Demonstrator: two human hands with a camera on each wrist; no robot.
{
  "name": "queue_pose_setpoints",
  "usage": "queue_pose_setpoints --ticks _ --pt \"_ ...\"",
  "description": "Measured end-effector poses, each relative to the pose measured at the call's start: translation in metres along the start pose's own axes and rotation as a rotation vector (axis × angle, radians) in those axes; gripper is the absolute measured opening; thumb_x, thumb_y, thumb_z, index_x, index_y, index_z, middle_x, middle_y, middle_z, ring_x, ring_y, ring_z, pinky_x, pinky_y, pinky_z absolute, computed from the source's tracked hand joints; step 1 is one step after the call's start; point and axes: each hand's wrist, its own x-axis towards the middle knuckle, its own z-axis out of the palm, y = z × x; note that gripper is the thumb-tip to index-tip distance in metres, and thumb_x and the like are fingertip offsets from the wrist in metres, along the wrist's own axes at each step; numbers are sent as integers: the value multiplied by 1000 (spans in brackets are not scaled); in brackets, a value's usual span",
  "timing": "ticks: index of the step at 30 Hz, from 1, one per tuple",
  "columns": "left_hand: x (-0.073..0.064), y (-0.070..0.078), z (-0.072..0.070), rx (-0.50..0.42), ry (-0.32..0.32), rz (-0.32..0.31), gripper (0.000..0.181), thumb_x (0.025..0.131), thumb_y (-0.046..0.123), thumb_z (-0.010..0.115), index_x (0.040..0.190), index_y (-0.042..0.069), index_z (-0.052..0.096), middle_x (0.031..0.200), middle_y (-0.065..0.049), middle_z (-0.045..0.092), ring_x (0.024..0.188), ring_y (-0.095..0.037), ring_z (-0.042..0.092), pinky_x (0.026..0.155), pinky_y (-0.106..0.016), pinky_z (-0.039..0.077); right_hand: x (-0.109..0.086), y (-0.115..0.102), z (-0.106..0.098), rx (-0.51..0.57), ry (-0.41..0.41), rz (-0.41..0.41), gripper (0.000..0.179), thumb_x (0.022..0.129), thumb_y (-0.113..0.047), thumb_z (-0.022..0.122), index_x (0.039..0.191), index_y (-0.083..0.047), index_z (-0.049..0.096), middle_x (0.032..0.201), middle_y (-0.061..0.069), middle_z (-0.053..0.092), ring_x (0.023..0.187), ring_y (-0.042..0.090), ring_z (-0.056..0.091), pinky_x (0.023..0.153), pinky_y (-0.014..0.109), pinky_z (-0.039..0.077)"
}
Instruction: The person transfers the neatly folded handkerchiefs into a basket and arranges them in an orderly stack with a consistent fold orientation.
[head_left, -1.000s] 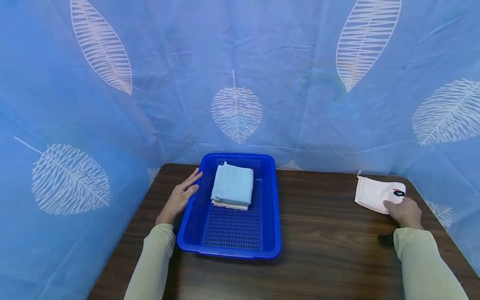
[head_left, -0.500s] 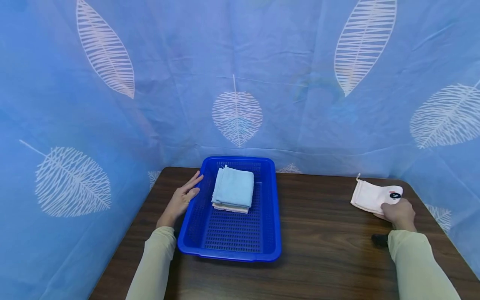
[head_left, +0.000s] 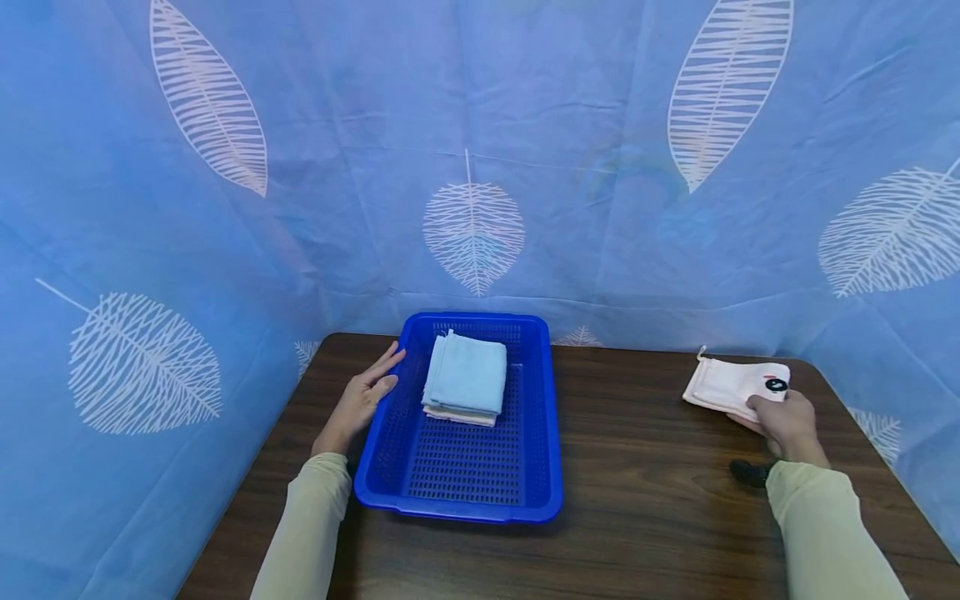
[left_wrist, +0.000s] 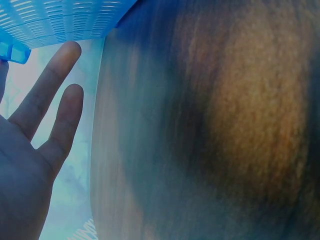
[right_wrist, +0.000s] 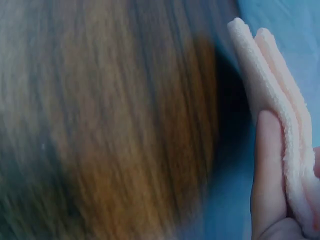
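Observation:
At the right of the table, my right hand [head_left: 787, 421] pinches a folded pale pink towel [head_left: 727, 385] with a black printed patch and a small hanging loop. The thumb lies on top and fingers lie beneath; in the right wrist view the folded layers of the towel [right_wrist: 270, 80] stand on edge against a finger. My left hand [head_left: 360, 400] rests with spread, straight fingers at the left rim of a blue plastic basket [head_left: 551, 417]. Inside the basket lies a folded light blue towel [head_left: 468, 373] on top of a cream-coloured one [head_left: 461, 417].
A dark wood table [head_left: 645, 475] carries the basket. Blue curtains [head_left: 570, 208] with white leaf prints hang behind and at both sides. A black strap-like piece [head_left: 750, 473] shows beside the right sleeve.
My right hand has moved left with the pink towel, which now looks raised from the table. The left hand stays at the basket's rim. The camera view has shifted slightly.

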Motion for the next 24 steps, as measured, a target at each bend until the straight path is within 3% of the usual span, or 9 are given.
queue_pose_setpoints --ticks 3,5,9,12,15,17,19,22,24 --pt "5 -17 3 9 15 4 47 109 28 48 155 21 46 170 -2 27 159 -35 21 126 -64 17 0 -1 2 137 -53 1 79 96 -8 47 156 16 1 159 41 18 66 -4 61 66 24 63" --pt "6 -23 4 19 18 8 47 109 32 48 155 25 46 170 1 27 159 -33 21 126 -64 17 -2 -2 3 185 -77 0 81 95 -6 46 156 17 -2 158 41 18 60 -11 54 69 27 63" --pt "5 -22 3 27 15 -2 47 108 37 47 155 29 45 170 7 26 160 -30 21 126 -63 17 -4 -6 3 136 -80 -11 81 94 -10 47 155 18 2 157 38 22 73 -8 55 64 16 59" --pt "5 -23 4 28 17 -4 47 108 38 47 155 30 46 170 8 27 160 -28 22 126 -62 18 -7 -8 4 61 -62 -19 80 94 -13 48 155 18 6 158 35 24 101 16 59 59 7 51" --pt "5 -24 3 34 21 4 47 108 37 47 155 28 46 170 6 27 159 -30 22 126 -63 19 -9 -10 6 47 -59 -19 82 95 -15 48 156 17 4 161 35 21 124 35 46 59 6 51" --pt "6 -25 4 39 22 12 47 109 37 47 155 27 46 170 4 27 159 -32 22 125 -64 18 -10 -12 7 68 -65 -16 82 95 -15 47 157 15 3 163 34 19 120 31 51 62 7 53" --pt "6 -25 4 40 26 16 47 109 36 47 155 26 46 170 3 27 159 -33 23 125 -65 18 -12 -14 8 92 -72 -17 82 95 -14 47 157 14 2 162 33 21 105 18 58 64 9 55" --pt "6 -25 4 33 28 18 47 109 35 47 155 26 46 170 3 28 159 -32 23 126 -64 18 -15 -17 9 132 -81 -27 81 95 -12 49 158 13 3 155 33 28 82 -2 55 64 12 57" --pt "6 -25 4 26 32 15 47 109 35 48 154 27 47 170 4 28 159 -31 23 126 -63 19 -16 -18 9 140 -83 -35 81 95 -12 50 158 13 5 149 31 34 76 -8 53 64 12 56"
